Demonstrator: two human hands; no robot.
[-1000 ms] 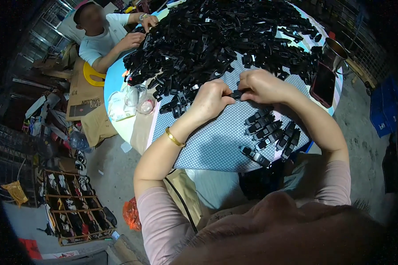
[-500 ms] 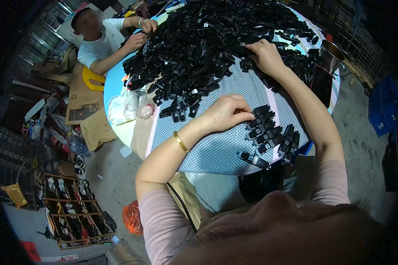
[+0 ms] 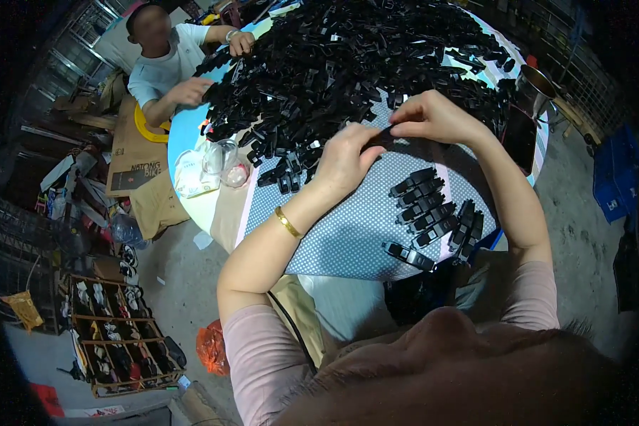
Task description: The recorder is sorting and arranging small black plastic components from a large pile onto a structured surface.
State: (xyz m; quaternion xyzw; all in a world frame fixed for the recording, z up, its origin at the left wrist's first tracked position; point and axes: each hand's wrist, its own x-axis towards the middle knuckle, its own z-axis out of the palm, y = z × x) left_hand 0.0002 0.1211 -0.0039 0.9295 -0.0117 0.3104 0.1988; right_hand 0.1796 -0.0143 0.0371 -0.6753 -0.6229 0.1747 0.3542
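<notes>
Fingers [image 3: 410, 129] of the right hand [image 3: 439, 121] appeared nearly closed on a black part [image 3: 385, 133]; the left hand [image 3: 343, 157], thumb apart, met its other end, hold unclear. The part was over the table [image 3: 319, 245], between the heap [image 3: 312, 71] towards the far edge and the clip rows [image 3: 424, 206] by the near edge. A weak left pinch could have dropped it.

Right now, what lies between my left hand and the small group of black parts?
The head view shows only dotted cloth between your left hand and that small group of black parts.
</notes>
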